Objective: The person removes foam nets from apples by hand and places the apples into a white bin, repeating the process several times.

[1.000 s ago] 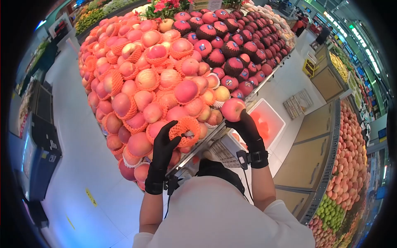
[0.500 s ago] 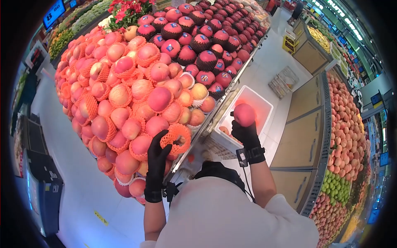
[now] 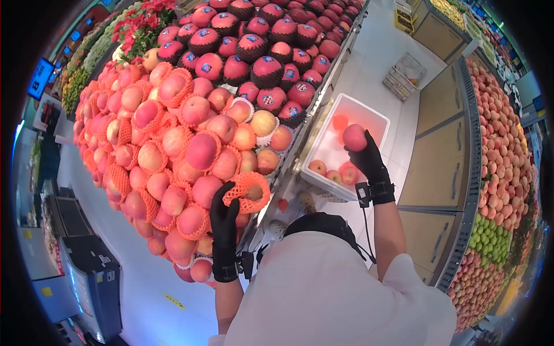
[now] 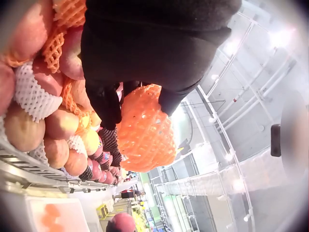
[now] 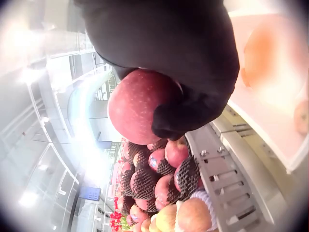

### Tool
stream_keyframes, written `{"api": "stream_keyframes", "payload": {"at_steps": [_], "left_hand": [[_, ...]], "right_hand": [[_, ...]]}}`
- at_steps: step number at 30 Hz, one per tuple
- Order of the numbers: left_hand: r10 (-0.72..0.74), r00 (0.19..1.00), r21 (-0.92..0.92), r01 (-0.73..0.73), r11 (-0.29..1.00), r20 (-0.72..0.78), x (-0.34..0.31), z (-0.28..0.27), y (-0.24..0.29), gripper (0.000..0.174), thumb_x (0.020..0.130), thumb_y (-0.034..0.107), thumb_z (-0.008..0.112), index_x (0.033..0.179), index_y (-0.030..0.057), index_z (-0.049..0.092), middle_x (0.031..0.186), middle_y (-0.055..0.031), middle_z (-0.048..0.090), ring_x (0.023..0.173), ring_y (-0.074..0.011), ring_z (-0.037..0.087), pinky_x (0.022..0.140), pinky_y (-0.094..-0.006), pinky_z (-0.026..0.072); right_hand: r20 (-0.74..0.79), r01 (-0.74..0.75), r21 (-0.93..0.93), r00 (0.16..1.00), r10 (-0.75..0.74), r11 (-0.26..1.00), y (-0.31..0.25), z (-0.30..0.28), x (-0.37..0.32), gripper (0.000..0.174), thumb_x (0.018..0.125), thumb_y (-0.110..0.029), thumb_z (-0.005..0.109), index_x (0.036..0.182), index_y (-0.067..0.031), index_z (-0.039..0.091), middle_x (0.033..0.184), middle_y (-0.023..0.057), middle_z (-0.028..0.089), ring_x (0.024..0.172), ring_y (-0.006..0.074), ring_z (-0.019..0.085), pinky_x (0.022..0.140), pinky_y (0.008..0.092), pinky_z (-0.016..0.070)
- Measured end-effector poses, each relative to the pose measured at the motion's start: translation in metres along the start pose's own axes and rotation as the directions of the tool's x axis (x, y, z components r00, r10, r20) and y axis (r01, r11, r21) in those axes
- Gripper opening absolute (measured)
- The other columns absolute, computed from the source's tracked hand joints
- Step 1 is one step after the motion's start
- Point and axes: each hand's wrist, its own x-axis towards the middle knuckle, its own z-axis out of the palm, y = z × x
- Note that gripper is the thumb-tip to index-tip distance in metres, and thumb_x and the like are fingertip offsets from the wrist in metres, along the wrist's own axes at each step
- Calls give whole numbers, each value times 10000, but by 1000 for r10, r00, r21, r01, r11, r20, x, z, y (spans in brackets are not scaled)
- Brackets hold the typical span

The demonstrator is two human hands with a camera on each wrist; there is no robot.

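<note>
My right hand [image 3: 369, 161], in a black glove, grips a bare red apple [image 3: 354, 137] over a white foam box [image 3: 378, 118]. Thumb and fingers curl round this apple [image 5: 137, 106] in the right wrist view. Several apples [image 3: 333, 176] and orange nets lie inside the box. The black-gloved left hand [image 3: 224, 222] pinches an orange foam net sleeve [image 3: 254, 193] by its edge. Its mesh bulges below the fingers as the net sleeve [image 4: 147, 133] shows in the left wrist view. Close beside the left hand rises a heap of apples [image 3: 173, 199], many in orange nets.
Dark red apples [image 3: 251, 46] in black nets fill the far part of the stand. The stand's metal edge [image 3: 271, 205] runs between heap and box. A wire basket [image 3: 398, 81] sits on the floor. Cabinets [image 3: 430, 167] with peach-coloured fruit [image 3: 499, 155] above line the right side.
The right hand has carried the apple away from the stand's edge, rightward over the foam box. My left hand keeps the net sleeve beside the heap. The head view has shifted.
</note>
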Motion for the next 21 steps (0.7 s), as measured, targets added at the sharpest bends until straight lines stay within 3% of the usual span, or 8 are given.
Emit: {"api": "stream_keyframes", "payload": {"at_steps": [3, 5, 12, 14, 16, 18, 19, 21], "left_hand": [[-45, 999, 6, 45, 999, 17, 7, 15, 4, 377, 950, 86, 599, 1306, -11, 527, 1275, -99, 576, 1198, -194, 526, 1044, -342, 410], [-72, 997, 1, 72, 997, 25, 12, 24, 4, 378, 949, 84, 598, 1308, -12, 527, 1275, -101, 578, 1198, -195, 528, 1046, -343, 408], [-129, 991, -18, 130, 991, 39, 23, 50, -2, 404, 937, 46, 596, 1328, -20, 514, 1299, -113, 568, 1204, -208, 540, 1047, -345, 420], [-123, 992, 18, 122, 992, 29, 25, 54, -1, 450, 931, 29, 594, 1365, -19, 483, 1325, -116, 552, 1213, -219, 541, 1045, -347, 427], [-141, 990, -30, 141, 990, 0, 27, 66, 8, 479, 925, 16, 587, 1386, -15, 462, 1339, -119, 543, 1225, -223, 532, 1050, -348, 424], [-144, 989, -2, 144, 990, -26, 30, 70, 10, 501, 919, 4, 581, 1401, -14, 445, 1352, -122, 534, 1237, -226, 523, 1056, -350, 419], [-134, 990, 47, 136, 990, -37, 32, 70, 8, 509, 916, 0, 578, 1405, -13, 438, 1359, -124, 529, 1243, -228, 518, 1060, -351, 417], [-144, 988, 81, 148, 986, -51, 31, 65, -5, 515, 912, -10, 570, 1409, -14, 433, 1370, -128, 520, 1253, -229, 509, 1067, -354, 410]], "right_hand": [[-169, -32, -24, 985, 28, 999, 7, -59, 20, 574, 983, -524, 507, 1308, -51, 510, 941, 164, 668, 679, 201, 614, 577, 288, 491], [-177, 153, -337, 959, -222, 929, 31, -100, 36, 610, 941, -558, 560, 1303, -68, 530, 911, 199, 628, 660, 190, 571, 559, 285, 480], [-291, 44, -171, 952, -93, 984, 53, -154, 55, 565, 927, -509, 615, 1245, -47, 555, 907, 153, 636, 662, 198, 589, 579, 283, 511], [-217, 153, -404, 942, -257, 902, 62, -167, 61, 508, 925, -461, 632, 1237, -64, 571, 902, 118, 636, 657, 194, 591, 608, 275, 527], [6, 324, -731, 883, -469, 600, 70, -175, 61, 436, 921, -388, 653, 1230, -86, 595, 897, 78, 635, 651, 183, 588, 646, 259, 539], [-76, 183, -781, 921, -383, 597, 74, -174, 67, 401, 911, -322, 672, 1247, -114, 608, 898, 55, 633, 649, 169, 582, 646, 247, 532], [-272, -42, -668, 943, -192, 743, 67, -168, 78, 407, 902, -293, 681, 1268, -131, 609, 900, 52, 632, 649, 160, 577, 628, 242, 519], [-436, -324, -479, 895, 99, 816, 61, -165, 95, 420, 873, -247, 705, 1276, -163, 619, 893, 37, 617, 654, 142, 560, 607, 236, 489]]}}
